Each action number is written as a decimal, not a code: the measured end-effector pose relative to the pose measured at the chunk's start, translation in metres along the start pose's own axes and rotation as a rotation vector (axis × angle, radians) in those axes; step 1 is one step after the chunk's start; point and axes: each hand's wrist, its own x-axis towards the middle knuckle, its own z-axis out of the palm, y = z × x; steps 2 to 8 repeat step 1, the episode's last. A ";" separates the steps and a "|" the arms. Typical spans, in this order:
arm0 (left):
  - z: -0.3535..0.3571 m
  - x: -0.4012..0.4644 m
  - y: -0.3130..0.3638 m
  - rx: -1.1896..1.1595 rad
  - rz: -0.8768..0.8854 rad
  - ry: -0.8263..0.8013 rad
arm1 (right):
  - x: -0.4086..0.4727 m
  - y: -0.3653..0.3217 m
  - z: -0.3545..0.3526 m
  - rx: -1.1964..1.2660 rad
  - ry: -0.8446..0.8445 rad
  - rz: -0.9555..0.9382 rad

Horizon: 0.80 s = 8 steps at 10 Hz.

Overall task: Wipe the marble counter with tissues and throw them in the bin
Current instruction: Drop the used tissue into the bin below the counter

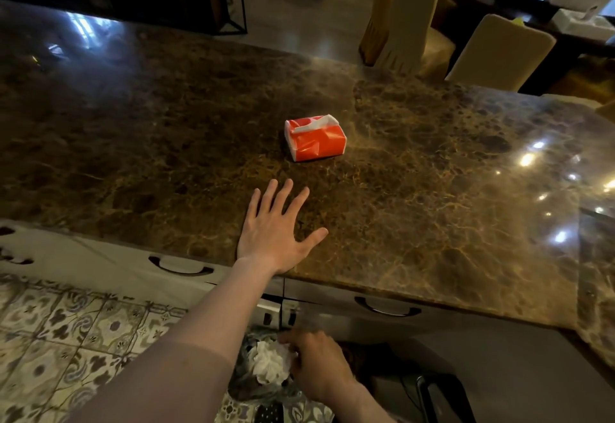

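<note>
Our right hand pinches the crumpled tissue over the lined bin; we should release low, left hand flat, empty on the marble counter.

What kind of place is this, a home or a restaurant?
Probably a restaurant or banquet hall. Beyond the marble counter stand covered chairs by a dark dining table; the counter has drawers below, like a service station.
</note>
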 end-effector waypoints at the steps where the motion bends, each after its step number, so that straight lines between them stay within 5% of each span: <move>1: -0.002 -0.001 0.001 -0.002 0.000 -0.001 | -0.001 0.006 -0.003 0.004 0.049 0.011; 8: -0.002 -0.001 0.001 -0.002 0.000 -0.001 | -0.001 0.006 -0.003 0.004 0.049 0.011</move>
